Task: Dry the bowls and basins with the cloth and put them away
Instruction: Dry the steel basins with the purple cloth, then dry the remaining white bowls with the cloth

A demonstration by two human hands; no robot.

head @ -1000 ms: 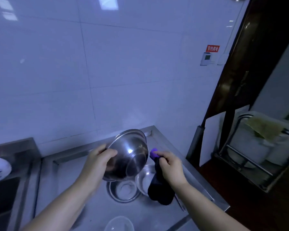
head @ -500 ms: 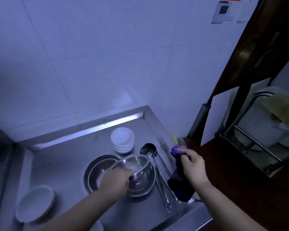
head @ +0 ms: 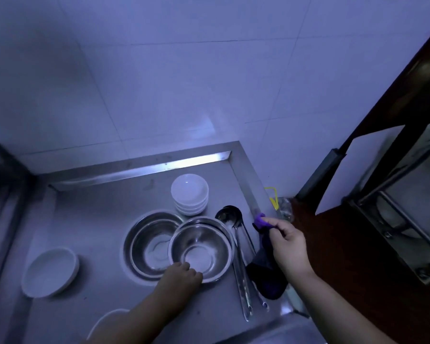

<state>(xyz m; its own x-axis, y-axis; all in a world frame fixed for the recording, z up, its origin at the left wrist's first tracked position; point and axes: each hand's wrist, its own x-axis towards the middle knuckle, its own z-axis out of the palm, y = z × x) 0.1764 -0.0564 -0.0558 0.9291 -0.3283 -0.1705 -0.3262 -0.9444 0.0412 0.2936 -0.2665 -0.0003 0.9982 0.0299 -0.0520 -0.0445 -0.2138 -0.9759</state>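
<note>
A steel bowl (head: 204, 244) sits upright on the steel counter (head: 97, 224), nested in another steel bowl. My left hand (head: 183, 274) grips its near rim. Left of it stands a second stack of steel basins (head: 147, 242). My right hand (head: 287, 244) is closed on a dark purple cloth (head: 267, 276) that hangs down just right of the bowls. A stack of white bowls (head: 189, 193) stands behind the steel ones. A white dish (head: 50, 271) lies at the left.
Two long steel ladles (head: 238, 256) lie between the bowls and the cloth. The counter ends at a raised right rim (head: 248, 184). Another white rim (head: 104, 319) shows under my left arm. A dark door frame (head: 382, 120) and a metal rack (head: 407, 207) stand at the right.
My left hand has lowered the steel bowl from in front of me down into the bowl on the counter. My view has tilted down. The right hand still holds the cloth.
</note>
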